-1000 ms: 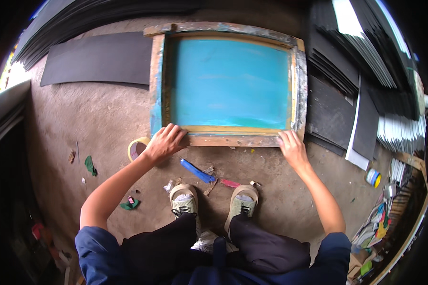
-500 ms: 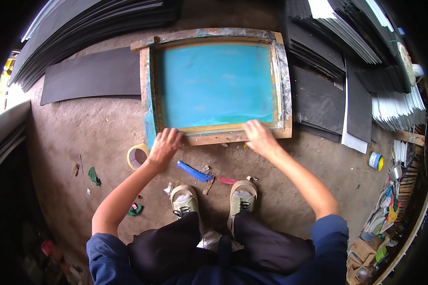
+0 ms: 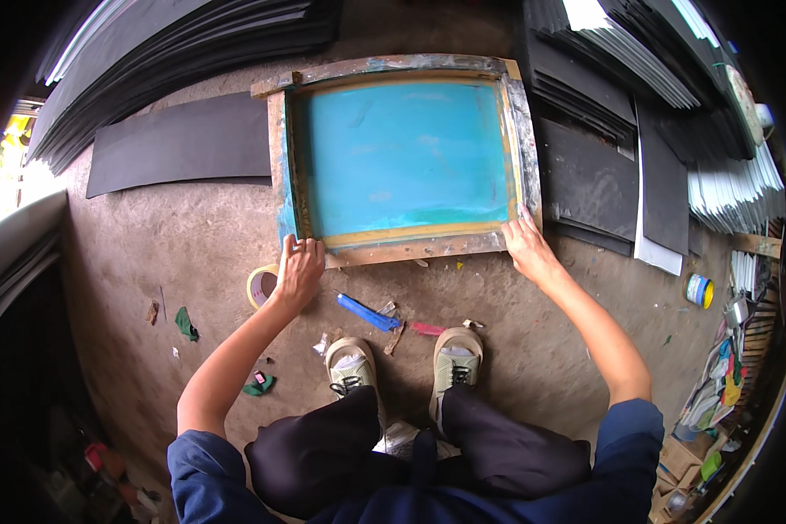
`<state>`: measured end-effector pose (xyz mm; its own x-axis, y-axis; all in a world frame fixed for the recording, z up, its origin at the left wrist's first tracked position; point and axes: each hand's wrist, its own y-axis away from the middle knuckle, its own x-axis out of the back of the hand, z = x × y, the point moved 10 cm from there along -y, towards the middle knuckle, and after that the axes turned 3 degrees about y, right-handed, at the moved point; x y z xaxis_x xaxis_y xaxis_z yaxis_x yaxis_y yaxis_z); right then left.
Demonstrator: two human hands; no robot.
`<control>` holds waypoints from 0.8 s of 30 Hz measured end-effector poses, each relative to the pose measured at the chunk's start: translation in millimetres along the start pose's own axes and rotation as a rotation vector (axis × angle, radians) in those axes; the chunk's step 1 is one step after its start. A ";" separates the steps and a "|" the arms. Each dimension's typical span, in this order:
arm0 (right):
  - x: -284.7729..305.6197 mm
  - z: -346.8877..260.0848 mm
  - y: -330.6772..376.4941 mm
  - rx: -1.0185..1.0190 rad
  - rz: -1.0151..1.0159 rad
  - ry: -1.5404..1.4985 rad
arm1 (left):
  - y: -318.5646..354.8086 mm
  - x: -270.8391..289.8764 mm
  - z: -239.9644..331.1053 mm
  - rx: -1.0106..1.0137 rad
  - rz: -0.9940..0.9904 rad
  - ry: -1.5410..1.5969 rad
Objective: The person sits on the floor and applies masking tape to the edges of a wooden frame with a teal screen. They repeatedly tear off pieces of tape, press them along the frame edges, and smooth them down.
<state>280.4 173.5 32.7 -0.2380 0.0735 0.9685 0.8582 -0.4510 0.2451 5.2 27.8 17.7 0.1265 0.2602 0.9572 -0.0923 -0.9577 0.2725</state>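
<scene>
A wooden screen printing frame (image 3: 393, 254) with a turquoise mesh fills the middle of the view, its bars stained with paint. My left hand (image 3: 300, 273) grips its near left corner, fingers curled over the bar. At the near right corner my right hand (image 3: 530, 249) is closed round the wood, fingers on top and slightly up the side bar. What the thumbs do underneath is hidden. Just left of my left hand lies a roll of tape (image 3: 255, 286). Between the frame and my shoes are a blue strip (image 3: 367, 312) and a red scrap (image 3: 426, 329).
Stacks of black sheets (image 3: 183, 74) stand at the far left, and a single black sheet (image 3: 179, 148) lies beside the frame. More dark sheets (image 3: 589, 179) and white sheets (image 3: 734, 196) are piled on the right. A small blue-and-yellow tub (image 3: 699, 291) rests on the floor.
My right hand has slid right along the near bar to the frame's corner. My left hand stays at the left corner. The whole view has shifted slightly.
</scene>
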 end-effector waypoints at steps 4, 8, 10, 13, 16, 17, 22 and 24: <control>3.5 0.6 -2.2 -0.002 0.051 -0.024 | -2.6 -5.1 -1.8 0.011 -0.054 -0.008; 6.5 7.3 0.5 -0.050 0.111 -0.082 | 0.7 16.5 -5.8 -0.001 0.115 0.108; 8.1 10.9 1.6 -0.117 0.156 -0.079 | 5.5 12.8 -7.2 -0.014 0.144 0.131; 6.2 -2.1 -4.0 -0.279 0.166 -0.057 | 4.4 11.2 6.4 -0.056 0.144 0.155; 4.8 -55.0 -26.1 -0.146 0.261 -0.030 | -21.3 22.9 52.8 -0.158 0.179 0.261; 12.0 -82.5 -40.7 -0.076 0.316 -0.066 | -27.2 27.6 65.2 -0.210 0.248 0.318; 12.3 -110.8 -70.3 0.053 0.241 -0.281 | -42.0 26.1 80.8 -0.220 0.141 0.374; 4.8 -83.3 -49.1 0.008 0.278 -0.125 | -23.8 15.4 59.6 -0.167 0.076 0.191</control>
<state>199.2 121.9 21.7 0.0639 0.0575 0.9963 0.8863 -0.4621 -0.0302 68.3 47.3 20.1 -0.0747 0.2220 0.9722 -0.2585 -0.9459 0.1961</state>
